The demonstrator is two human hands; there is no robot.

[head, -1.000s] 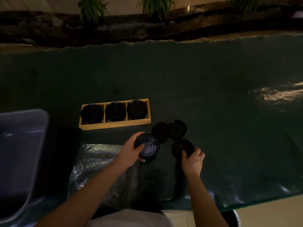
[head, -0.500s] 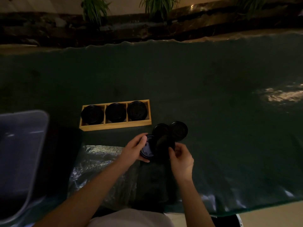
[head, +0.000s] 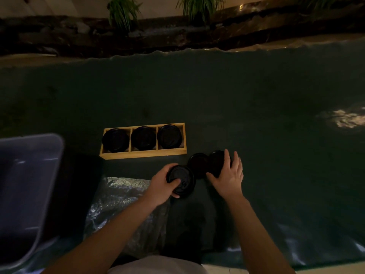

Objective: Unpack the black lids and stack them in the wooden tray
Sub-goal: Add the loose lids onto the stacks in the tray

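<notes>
Head view: a dark green cloth covers the table. The tray, made of light wood, lies at about 11 o'clock from the hands. It has three compartments in a row, and each one holds a black lid or a stack of lids: left stack, middle stack, right stack. How many lids are in each I cannot tell, because the light is low.

The left hand holds a lid near the centre of the picture. The thumb lies over its near rim and the fingers curl around its far side, so the hand is closed on it. The lid looks flat, top side up. If it is one lid or several together is not clear.

The right hand is at 3 o'clock from this lid, with the fingers spread wide, palm down. It covers part of a far lid on the cloth, but a firm grip is not visible. A second lid lies just beside it, at 9 o'clock from it, and the two seem to overlap a little.

A crumpled plastic bag lies at 7 o'clock from the left hand, under the forearm. A grey bin stands at the left edge. Plants are at 12 o'clock, behind the table.
</notes>
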